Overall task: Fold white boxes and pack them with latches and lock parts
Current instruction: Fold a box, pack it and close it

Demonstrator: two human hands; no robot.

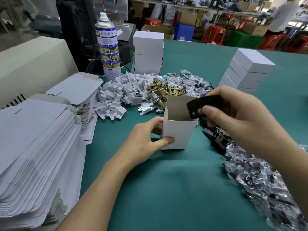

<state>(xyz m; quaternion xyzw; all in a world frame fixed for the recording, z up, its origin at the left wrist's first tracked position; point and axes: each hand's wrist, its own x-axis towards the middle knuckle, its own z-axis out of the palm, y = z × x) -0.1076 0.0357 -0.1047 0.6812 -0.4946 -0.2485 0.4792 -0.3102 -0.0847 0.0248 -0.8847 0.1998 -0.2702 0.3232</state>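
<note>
An open white box (pixel 177 132) stands upright on the green table (pixel 166 189), its top flap raised. My left hand (pixel 146 140) grips its left side, thumb pressed on the front face. My right hand (pixel 233 114) pinches a black metal plate (pixel 198 105) just above the box's open mouth at its right edge. Brass latches (pixel 162 92) lie behind the box. More black plates (pixel 216 137) lie right of it.
Flat white box blanks (pixel 36 147) are stacked at the left. White plastic inserts (pixel 123 92) and bagged screws (pixel 193 82) lie behind; another bag pile (pixel 266 180) sits right. Finished box stacks (pixel 148 52) (pixel 246 70) and a spray can (pixel 108 47) stand farther back.
</note>
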